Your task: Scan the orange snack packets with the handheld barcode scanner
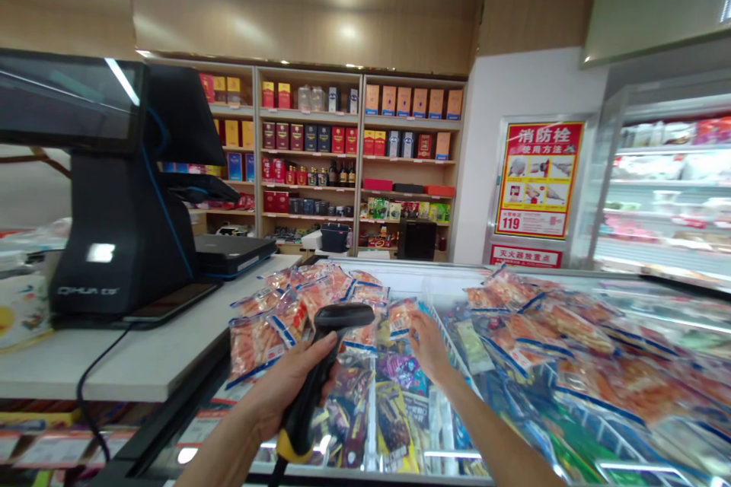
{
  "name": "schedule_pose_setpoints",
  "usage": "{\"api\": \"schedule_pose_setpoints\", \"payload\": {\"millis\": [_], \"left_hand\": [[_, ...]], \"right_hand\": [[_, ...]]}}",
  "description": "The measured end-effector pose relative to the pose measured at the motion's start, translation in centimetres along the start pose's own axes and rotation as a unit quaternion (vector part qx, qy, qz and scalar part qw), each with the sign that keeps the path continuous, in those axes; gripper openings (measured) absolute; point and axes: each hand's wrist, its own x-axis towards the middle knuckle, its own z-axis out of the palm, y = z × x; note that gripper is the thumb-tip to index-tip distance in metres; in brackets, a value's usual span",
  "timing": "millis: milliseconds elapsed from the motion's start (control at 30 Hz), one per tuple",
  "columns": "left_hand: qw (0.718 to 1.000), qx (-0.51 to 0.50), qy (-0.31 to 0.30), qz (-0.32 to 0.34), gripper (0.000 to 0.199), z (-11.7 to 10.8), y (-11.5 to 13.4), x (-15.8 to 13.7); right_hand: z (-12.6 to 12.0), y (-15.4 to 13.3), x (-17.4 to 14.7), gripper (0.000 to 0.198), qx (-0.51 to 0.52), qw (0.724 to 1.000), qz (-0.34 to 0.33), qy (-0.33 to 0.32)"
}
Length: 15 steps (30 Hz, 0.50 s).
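Note:
My left hand (291, 377) is wrapped around the handle of a black barcode scanner (343, 315) with a yellow-edged base and a cord below. The scanner's head points away and to the right. My right hand (427, 344) has its fingers curled at the edge of a clear, blue-edged packet of pinkish-orange food (401, 317) and seems to pinch it. Similar packets (260, 342) lie heaped left of the scanner on the glass top of a chest freezer (426, 285). Another pile of packets (548, 327) spreads to the right.
A white counter (142, 358) at the left carries a black checkout terminal (114, 221) with a cable. Beneath the glass sit several wrapped frozen goods (394, 426). Shelves of boxed goods (308, 138) line the back wall, and a lit display fridge (668, 183) stands at the far right.

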Motion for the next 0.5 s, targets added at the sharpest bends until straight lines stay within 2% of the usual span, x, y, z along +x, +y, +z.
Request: {"api": "schedule_pose_setpoints", "payload": {"millis": [200,300,400,500], "left_hand": [[0.999,-0.012,0.049,-0.002,0.031,-0.7,0.4,-0.7],[0.997,-0.012,0.071,0.002,0.030,-0.3,0.5,-1.0],[0.998,-0.001,0.070,0.004,0.031,0.4,0.3,-1.0],[0.999,0.010,0.046,0.008,0.031,0.9,-0.2,-0.4]], "right_hand": [[3.6,-3.0,1.5,0.024,0.078,0.995,0.012,-0.060],[4.4,-4.2,2.4,0.027,0.096,0.992,0.005,-0.085],[3.4,-4.2,2.8,0.030,0.089,0.991,-0.002,-0.100],[0.8,-2.6,2.4,0.029,0.033,0.996,0.027,-0.078]]}}
